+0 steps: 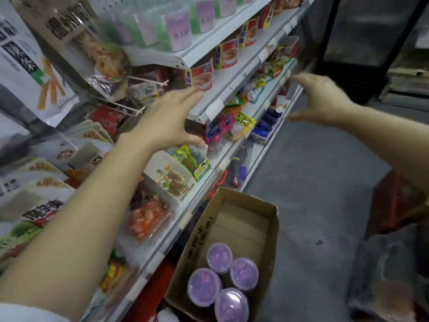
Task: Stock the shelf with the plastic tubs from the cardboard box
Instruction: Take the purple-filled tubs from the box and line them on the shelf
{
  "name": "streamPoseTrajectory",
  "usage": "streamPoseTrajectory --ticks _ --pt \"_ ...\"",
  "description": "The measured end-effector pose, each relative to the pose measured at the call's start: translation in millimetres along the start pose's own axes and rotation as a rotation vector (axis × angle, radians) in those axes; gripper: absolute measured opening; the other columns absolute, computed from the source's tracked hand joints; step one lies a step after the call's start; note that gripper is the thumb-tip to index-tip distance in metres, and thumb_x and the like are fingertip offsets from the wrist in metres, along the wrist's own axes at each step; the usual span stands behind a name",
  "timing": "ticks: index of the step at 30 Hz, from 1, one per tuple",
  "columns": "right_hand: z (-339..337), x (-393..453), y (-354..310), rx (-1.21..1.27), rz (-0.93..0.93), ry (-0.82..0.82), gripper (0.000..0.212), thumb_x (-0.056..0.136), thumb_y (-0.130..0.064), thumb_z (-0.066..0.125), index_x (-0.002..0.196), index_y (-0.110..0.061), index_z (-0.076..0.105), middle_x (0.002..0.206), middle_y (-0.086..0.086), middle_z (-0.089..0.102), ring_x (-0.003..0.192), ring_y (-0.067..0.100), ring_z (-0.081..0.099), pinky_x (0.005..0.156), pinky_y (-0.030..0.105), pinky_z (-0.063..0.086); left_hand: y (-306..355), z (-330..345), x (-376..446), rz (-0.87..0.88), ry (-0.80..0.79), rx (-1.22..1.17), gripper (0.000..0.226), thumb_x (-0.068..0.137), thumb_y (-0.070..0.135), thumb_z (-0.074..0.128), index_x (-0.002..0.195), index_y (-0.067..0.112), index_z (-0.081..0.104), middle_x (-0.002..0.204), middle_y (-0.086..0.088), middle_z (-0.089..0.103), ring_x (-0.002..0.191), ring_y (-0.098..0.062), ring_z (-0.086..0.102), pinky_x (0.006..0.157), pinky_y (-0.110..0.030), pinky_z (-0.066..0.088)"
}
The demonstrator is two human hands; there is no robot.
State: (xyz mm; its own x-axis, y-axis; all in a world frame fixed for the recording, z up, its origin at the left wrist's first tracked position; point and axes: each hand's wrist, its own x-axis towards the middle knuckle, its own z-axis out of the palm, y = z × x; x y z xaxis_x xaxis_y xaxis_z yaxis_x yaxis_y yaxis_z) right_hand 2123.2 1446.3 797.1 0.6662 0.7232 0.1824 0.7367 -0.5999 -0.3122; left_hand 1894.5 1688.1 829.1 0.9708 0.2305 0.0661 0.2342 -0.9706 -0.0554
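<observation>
An open cardboard box (pixel 271 228) stands on the floor at the foot of the shelving, with several purple-lidded plastic tubs (pixel 204 289) clustered at its near end. More tubs with purple labels (pixel 178 31) stand in a row on the top shelf (pixel 209 46). My left hand (pixel 167 119) is stretched out in front of the second shelf's edge, fingers straight, holding nothing. My right hand (pixel 320 98) hovers in the air further right, fingers spread and loosely bent, empty. Both hands are well above the box.
Red tins (pixel 202 77) line the second shelf. Snack packets (pixel 232 122) and a white display carton (pixel 171 180) fill the lower shelves; bags (pixel 37 66) hang at left. Grey floor (pixel 313 182) runs right of the shelving. A dark glass-door cabinet (pixel 362 43) stands behind.
</observation>
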Motion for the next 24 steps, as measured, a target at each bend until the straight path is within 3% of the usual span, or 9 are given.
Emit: streamPoseTrajectory --ticks 4,7,13,19,24 --pt "52.0 -47.1 -5.1 0.019 0.002 -0.104 0.09 0.064 -0.032 0.087 0.137 -0.001 0.044 0.139 0.022 0.048 0.13 0.039 0.041 0.107 0.048 0.037 12.2 61.3 -43.3 -0.072 -0.112 -0.003 0.116 0.069 0.067 0.075 0.159 0.027 0.013 0.166 0.004 0.012 0.151 -0.022 0.016 0.122 -0.046 0.021" --pt "101.3 -86.7 -4.2 -0.004 -0.028 -0.217 0.102 0.068 -0.038 0.085 0.148 -0.006 0.032 0.154 0.016 0.033 0.141 0.034 0.029 0.115 0.041 0.025 25.7 115.4 -74.5 -0.097 -0.204 0.0 0.115 0.071 0.069 0.073 0.159 0.028 0.011 0.167 0.005 0.01 0.151 -0.022 0.015 0.122 -0.042 0.018" --pt "196.7 -169.3 -7.7 0.02 -0.031 -0.372 0.105 0.071 -0.045 0.08 0.152 -0.011 0.022 0.158 0.011 0.024 0.145 0.029 0.022 0.117 0.032 0.014 56.2 221.5 -133.9 -0.072 -0.392 -0.058 0.112 0.075 0.065 0.072 0.159 0.023 0.011 0.166 0.0 0.01 0.151 -0.022 0.016 0.12 -0.037 0.019" --pt "295.1 -255.7 -25.2 0.084 0.012 -0.511 0.104 0.075 -0.049 0.075 0.154 -0.015 0.016 0.16 0.005 0.019 0.146 0.024 0.018 0.117 0.028 0.013 60.6 328.3 -195.6 -0.069 -0.577 -0.12 0.107 0.078 0.052 0.076 0.159 0.021 0.012 0.166 -0.004 0.012 0.15 -0.025 0.018 0.122 -0.04 0.02" --pt "380.2 -330.3 -56.0 0.172 0.04 -0.692 0.106 0.075 -0.05 0.074 0.155 -0.018 0.012 0.161 0.001 0.014 0.148 0.019 0.012 0.117 0.023 0.01 51.7 412.2 -251.9 -0.021 -0.746 -0.099 0.119 0.071 0.048 0.083 0.159 0.023 0.007 0.167 -0.003 0.005 0.152 -0.027 0.01 0.123 -0.04 0.017"
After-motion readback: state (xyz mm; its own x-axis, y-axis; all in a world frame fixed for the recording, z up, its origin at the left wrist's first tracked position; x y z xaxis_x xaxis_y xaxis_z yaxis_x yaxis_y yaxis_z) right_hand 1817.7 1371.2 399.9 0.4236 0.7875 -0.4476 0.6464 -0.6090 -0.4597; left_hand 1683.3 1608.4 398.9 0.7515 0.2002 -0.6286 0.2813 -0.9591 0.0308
